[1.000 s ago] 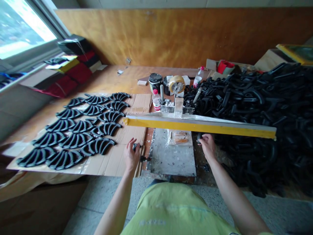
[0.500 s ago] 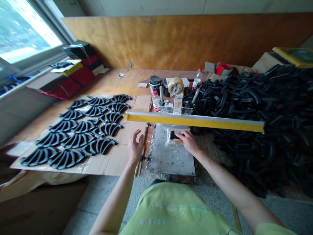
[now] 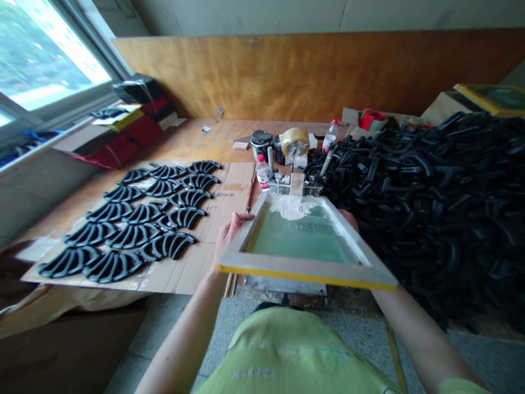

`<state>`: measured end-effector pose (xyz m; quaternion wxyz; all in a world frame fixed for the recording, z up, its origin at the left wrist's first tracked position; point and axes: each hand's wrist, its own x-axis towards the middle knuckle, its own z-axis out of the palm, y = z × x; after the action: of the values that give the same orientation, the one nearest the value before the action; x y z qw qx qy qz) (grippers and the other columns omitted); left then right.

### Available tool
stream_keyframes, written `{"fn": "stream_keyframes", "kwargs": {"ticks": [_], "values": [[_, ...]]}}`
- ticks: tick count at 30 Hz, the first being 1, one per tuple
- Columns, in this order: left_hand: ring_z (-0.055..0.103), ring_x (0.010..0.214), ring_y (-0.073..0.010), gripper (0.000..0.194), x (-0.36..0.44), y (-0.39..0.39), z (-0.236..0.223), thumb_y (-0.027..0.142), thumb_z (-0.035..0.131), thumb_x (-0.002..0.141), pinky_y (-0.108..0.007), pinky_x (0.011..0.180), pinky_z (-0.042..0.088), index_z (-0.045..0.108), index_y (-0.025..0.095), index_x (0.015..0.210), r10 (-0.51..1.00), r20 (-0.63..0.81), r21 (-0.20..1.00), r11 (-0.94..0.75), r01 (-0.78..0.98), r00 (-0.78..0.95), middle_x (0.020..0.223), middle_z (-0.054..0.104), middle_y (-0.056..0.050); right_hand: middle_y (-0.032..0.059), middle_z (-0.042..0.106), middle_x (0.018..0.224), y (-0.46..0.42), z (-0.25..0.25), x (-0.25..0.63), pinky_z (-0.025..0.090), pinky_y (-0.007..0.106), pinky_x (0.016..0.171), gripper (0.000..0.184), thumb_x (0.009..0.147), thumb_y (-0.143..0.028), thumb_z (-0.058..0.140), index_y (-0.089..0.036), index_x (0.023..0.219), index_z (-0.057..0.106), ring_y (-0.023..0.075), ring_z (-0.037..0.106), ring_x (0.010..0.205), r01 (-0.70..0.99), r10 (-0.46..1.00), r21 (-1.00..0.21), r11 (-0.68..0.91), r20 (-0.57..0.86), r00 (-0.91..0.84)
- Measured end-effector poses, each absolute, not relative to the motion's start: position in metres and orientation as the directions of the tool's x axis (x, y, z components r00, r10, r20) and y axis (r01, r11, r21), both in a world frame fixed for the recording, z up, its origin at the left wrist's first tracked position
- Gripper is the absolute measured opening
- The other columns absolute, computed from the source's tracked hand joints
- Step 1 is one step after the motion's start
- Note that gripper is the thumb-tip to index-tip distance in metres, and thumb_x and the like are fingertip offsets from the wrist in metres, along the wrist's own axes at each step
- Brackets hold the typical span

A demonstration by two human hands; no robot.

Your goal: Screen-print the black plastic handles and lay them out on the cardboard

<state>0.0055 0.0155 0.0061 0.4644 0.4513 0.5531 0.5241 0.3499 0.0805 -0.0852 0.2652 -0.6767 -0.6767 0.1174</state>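
Note:
A wooden screen-printing frame (image 3: 305, 268) with a yellow front edge lies tilted down in front of me. Its green mesh carries white ink (image 3: 293, 208) at the far end. My left hand (image 3: 229, 230) grips the frame's left rail, fingers curled over the top. Only a sliver of my right hand (image 3: 349, 219) shows past the right rail; its fingers are hidden under the frame. A paint-stained metal plate (image 3: 283, 285) peeks out below the frame. The small black part on the plate is covered now.
Rows of black curved parts (image 3: 135, 235) lie on cardboard (image 3: 197, 268) to the left. A big heap of the same black parts (image 3: 430, 180) fills the right. Behind the frame stand a tape roll (image 3: 296, 141), a black can (image 3: 261, 143) and small bottles (image 3: 261, 172).
The frame, raised edge-on before, has swung down over the plate. My left hand moved onto its left rail. My right hand, which had put a black part on the plate, is now hidden beneath.

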Motion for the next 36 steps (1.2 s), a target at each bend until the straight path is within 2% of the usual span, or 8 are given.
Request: {"fn": "stream_keyframes", "kwargs": {"ticks": [3,7,13,18,21,26,32,36], "values": [[0.056,0.057,-0.0109,0.055,-0.003,-0.009,-0.040,0.059,0.059,0.080,-0.021,0.050,0.042,0.066,0.014,0.111,0.965,-0.258,0.965,0.260,0.048,-0.042,0.074,0.065,-0.002,0.0113,0.062,0.119,0.105,-0.061,0.346,0.048,0.040,0.096,0.037,0.087,-0.018,0.049,-0.016,0.121,0.063,0.0245,0.059,0.109,0.839,0.950,-0.523,0.152,0.312,0.022],[0.057,0.059,-0.0122,0.076,0.000,-0.019,-0.095,0.054,0.063,0.078,-0.021,0.052,0.042,0.040,0.022,0.144,0.948,-0.317,0.944,0.319,0.088,-0.035,0.075,0.064,0.001,0.0116,0.050,0.134,0.130,-0.044,0.290,0.040,0.040,0.104,0.054,0.081,-0.017,0.061,-0.016,0.134,0.051,0.0262,0.045,0.124,0.837,0.877,-0.366,0.407,0.414,-0.246],[0.056,0.057,-0.0124,0.068,0.003,-0.016,-0.127,0.054,0.059,0.080,-0.022,0.051,0.042,0.047,0.020,0.138,0.956,-0.284,0.943,0.292,0.157,-0.073,0.070,0.061,0.002,0.0092,0.064,0.098,0.136,-0.052,0.259,0.044,0.032,0.087,0.011,0.085,-0.020,0.058,-0.017,0.094,0.064,0.0232,0.055,0.097,0.886,0.908,-0.202,0.417,0.130,-0.398],[0.057,0.059,-0.0138,0.068,0.002,-0.016,-0.129,0.055,0.059,0.079,-0.024,0.053,0.043,0.050,0.020,0.136,0.952,-0.299,0.944,0.305,0.129,-0.065,0.071,0.062,0.001,0.0127,0.064,0.096,0.119,-0.063,0.261,0.041,0.033,0.086,0.011,0.084,-0.014,0.054,-0.015,0.091,0.062,0.0247,0.053,0.098,0.945,0.948,-0.129,0.300,0.153,-0.280],[0.057,0.061,-0.0135,0.069,0.002,-0.016,-0.130,0.056,0.059,0.079,-0.023,0.054,0.042,0.049,0.019,0.137,0.949,-0.309,0.940,0.315,0.131,-0.064,0.075,0.063,0.000,0.0113,0.063,0.091,0.094,-0.067,0.256,0.041,0.033,0.082,0.016,0.082,-0.008,0.050,-0.015,0.087,0.062,0.0242,0.052,0.095,0.879,0.886,-0.134,0.458,0.154,-0.438],[0.055,0.062,-0.0122,0.069,0.002,-0.017,-0.128,0.057,0.057,0.081,-0.022,0.055,0.041,0.046,0.019,0.138,0.946,-0.322,0.937,0.324,0.130,-0.031,0.077,0.063,0.000,0.0077,0.062,0.087,0.072,-0.055,0.270,0.041,0.030,0.077,0.021,0.078,-0.003,0.049,-0.016,0.086,0.063,0.0213,0.053,0.090,0.617,0.653,-0.230,0.753,0.139,-0.745],[0.053,0.060,-0.0113,0.068,0.003,-0.018,-0.124,0.055,0.058,0.081,-0.022,0.054,0.040,0.047,0.018,0.137,0.947,-0.315,0.941,0.320,0.107,-0.059,0.074,0.060,0.001,0.0065,0.062,0.085,0.081,-0.052,0.267,0.040,0.028,0.075,0.020,0.080,-0.003,0.049,-0.017,0.084,0.063,0.0204,0.054,0.089,0.712,0.755,-0.251,0.655,0.193,-0.627],[0.053,0.057,-0.0114,0.071,0.004,-0.017,-0.118,0.056,0.062,0.077,-0.022,0.052,0.039,0.052,0.015,0.133,0.941,-0.325,0.936,0.335,0.113,-0.096,0.070,0.059,0.001,0.0086,0.064,0.089,0.065,-0.064,0.265,0.042,0.030,0.082,0.023,0.080,-0.002,0.049,-0.015,0.090,0.065,0.0220,0.054,0.096,0.649,0.694,-0.247,0.719,0.228,-0.682]]}}
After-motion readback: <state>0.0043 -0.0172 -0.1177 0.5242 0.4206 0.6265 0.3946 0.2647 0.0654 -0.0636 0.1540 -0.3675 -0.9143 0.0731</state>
